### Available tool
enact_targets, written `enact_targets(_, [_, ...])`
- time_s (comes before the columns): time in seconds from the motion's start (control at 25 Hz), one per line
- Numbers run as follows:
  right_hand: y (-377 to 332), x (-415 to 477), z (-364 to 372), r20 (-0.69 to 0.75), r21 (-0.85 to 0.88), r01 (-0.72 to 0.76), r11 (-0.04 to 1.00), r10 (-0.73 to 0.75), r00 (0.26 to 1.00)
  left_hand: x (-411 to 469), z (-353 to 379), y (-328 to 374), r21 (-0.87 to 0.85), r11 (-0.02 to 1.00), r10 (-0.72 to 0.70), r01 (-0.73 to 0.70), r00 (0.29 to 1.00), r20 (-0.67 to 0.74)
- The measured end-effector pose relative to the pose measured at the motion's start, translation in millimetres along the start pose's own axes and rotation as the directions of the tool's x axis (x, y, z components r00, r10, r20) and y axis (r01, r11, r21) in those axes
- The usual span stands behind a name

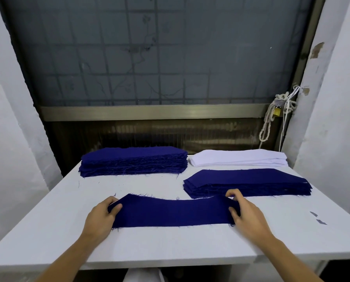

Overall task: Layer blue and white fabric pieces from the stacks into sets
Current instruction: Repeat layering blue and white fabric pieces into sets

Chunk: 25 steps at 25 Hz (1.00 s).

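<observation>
My left hand [101, 215] and right hand [245, 214] each pinch one end of a long dark blue fabric strip [170, 212], lying on the white table [170, 245] before me. I think a set starts here; next comes one piece from the white fabric stack [239, 158], far right.

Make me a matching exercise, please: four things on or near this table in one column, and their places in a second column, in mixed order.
1. tall blue stack
2. white stack
3. single blue piece
4. padlock

a. hangs among the rope
b. far left of the table
c. held at both ends, nearest
d. far right, behind the lower blue stack

Pairs: 1-b; 2-d; 3-c; 4-a
</observation>
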State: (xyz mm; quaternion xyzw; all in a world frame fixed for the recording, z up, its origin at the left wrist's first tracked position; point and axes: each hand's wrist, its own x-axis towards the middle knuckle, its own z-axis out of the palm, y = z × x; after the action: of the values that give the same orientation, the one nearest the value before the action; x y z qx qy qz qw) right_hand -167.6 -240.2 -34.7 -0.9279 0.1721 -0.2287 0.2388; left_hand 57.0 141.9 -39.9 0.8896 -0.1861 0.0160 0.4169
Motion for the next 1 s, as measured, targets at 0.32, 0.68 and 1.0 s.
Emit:
enact_targets(0.32, [9.0, 19.4, -29.5, -0.174, -0.096, 0.143, 0.985, -0.158, 0.972, 26.6, -28.4, 48.1, -0.052, 0.999, 0.026, -0.018, 0.986, 0.165])
enact_targets(0.68, [83.6, 102.4, -95.0, -0.129, -0.24, -0.23, 0.943, 0.204, 0.97, 88.3, 50.8, 171.6, -0.03, 0.997, 0.07, -0.066, 0.988, 0.137])
enact_targets(1.0, [162.6, 139.1, -132.6, -0.093, -0.36, -0.403, 0.841, 0.398, 0.913, 121.4, 146.0, 222.8, 0.032, 0.997, 0.055, -0.066, 0.963, 0.265])
